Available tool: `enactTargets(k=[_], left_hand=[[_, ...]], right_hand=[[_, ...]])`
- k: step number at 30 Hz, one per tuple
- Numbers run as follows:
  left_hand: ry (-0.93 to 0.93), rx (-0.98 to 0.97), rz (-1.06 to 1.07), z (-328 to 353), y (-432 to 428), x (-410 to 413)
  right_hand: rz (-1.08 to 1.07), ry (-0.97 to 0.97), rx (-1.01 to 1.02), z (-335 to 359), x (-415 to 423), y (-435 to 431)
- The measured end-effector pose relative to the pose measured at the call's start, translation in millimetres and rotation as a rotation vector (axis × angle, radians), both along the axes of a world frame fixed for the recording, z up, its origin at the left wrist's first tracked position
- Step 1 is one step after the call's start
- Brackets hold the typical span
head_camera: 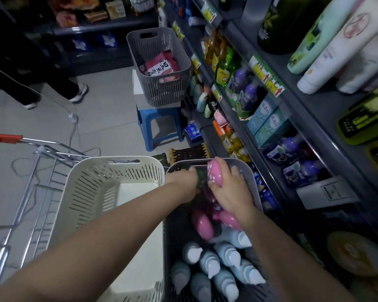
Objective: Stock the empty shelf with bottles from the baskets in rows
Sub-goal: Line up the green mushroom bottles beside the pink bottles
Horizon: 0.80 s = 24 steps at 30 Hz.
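Note:
A grey basket [168, 240] in the trolley holds several light blue bottles [210, 261] near me and pink bottles [202, 224] further in. My right hand [229, 188] grips a pink bottle [215, 172] with white paw prints, lifted just above the basket's far end. My left hand [183, 182] reaches into the same far end and grips a dark green bottle [200, 178], mostly hidden between both hands. The shelving [277, 136] runs along the right.
A cream basket [109, 184] sits left of the grey one in the trolley [42, 162]. Ahead, another grey basket [159, 62] with pink packets stands on a blue stool [159, 125]. A person's legs [52, 83] are at the far left. Cables trail on the floor.

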<state>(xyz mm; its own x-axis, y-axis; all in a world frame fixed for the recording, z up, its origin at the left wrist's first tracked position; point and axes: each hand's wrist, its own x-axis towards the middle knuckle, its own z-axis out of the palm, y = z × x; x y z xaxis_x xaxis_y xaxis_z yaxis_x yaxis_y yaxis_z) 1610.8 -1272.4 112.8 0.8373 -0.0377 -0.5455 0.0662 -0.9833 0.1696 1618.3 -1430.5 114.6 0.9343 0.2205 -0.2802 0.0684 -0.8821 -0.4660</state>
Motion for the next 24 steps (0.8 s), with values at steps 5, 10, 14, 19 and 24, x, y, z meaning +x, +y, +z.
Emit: enactTargets(k=[5, 10, 14, 19, 24], left_hand=[[0.068, -0.422, 0.012, 50, 25, 8], [0.134, -0.822, 0.052, 100, 37, 6], [0.101, -0.992, 0.031, 141, 25, 3], [0.061, -1.111, -0.027, 180, -7, 2], [0.061, -1.220, -0.121, 226, -59, -7]], right_hand=[[-0.045, -0.009, 0.280, 59, 0, -49], [-0.178, 0.032, 0.584, 109, -18, -83], [-0.280, 0.045, 0.801, 137, -42, -101], [-0.353, -0.056, 0.970, 179, -82, -122], [-0.439, -0.199, 0.993, 233, -136, -171]])
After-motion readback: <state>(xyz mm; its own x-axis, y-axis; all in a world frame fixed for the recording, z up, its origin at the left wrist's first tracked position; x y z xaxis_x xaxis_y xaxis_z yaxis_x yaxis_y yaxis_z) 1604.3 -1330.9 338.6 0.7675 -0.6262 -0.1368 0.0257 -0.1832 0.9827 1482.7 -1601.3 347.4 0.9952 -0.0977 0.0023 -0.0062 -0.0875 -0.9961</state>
